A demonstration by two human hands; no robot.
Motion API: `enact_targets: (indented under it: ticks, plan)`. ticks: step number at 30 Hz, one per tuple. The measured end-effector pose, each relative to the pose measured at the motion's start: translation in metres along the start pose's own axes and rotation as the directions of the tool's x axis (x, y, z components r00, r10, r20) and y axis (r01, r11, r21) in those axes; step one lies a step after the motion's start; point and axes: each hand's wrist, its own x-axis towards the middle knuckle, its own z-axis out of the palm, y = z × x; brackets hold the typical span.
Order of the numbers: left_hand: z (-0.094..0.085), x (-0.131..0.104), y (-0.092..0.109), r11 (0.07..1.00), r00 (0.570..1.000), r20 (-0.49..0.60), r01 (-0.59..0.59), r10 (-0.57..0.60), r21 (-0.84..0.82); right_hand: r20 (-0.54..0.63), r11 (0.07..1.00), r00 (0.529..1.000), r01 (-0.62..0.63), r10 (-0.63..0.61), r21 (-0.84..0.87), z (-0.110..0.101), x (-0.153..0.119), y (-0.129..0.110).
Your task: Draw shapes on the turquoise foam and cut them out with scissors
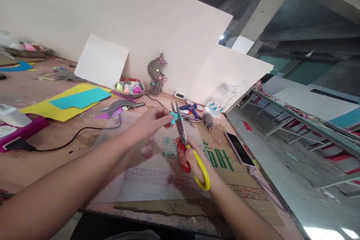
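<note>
My left hand [153, 122] pinches a small turquoise piece [174, 117], which looks like cut paper or foam, between thumb and fingers. My right hand [189, 153] is closed round the handles of a pair of scissors [181, 129], one handle yellow and one red. The blades point up and away from me, parted a little, with the turquoise piece at them. Both hands are above a translucent sheet [135, 157] lying over printed cardboard [247, 180] on the table.
Yellow [67, 114] and turquoise sheets [81, 98] lie left, near a purple power strip [30, 131] and black cable. At the back are a bowl of coloured clay packs [131, 88], a grey moon ornament [156, 71], glue gun [190, 110] and clear jar [221, 101]. A phone [239, 149] lies right.
</note>
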Motion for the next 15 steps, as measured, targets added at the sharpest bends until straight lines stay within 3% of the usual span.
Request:
enact_targets:
  ticks: [5,15]
  plan:
    - [0.001,-0.001,0.005,0.999,0.999,-0.051,-0.012,0.010,-0.036,0.018,1.000,1.000,0.000,0.000,-0.001,-0.001,0.000,0.002]
    - [0.004,0.000,-0.006,1.000,1.000,-0.004,0.017,-0.017,-0.006,-0.006,0.999,1.000,0.003,-0.003,0.044,0.003,0.002,-0.001]
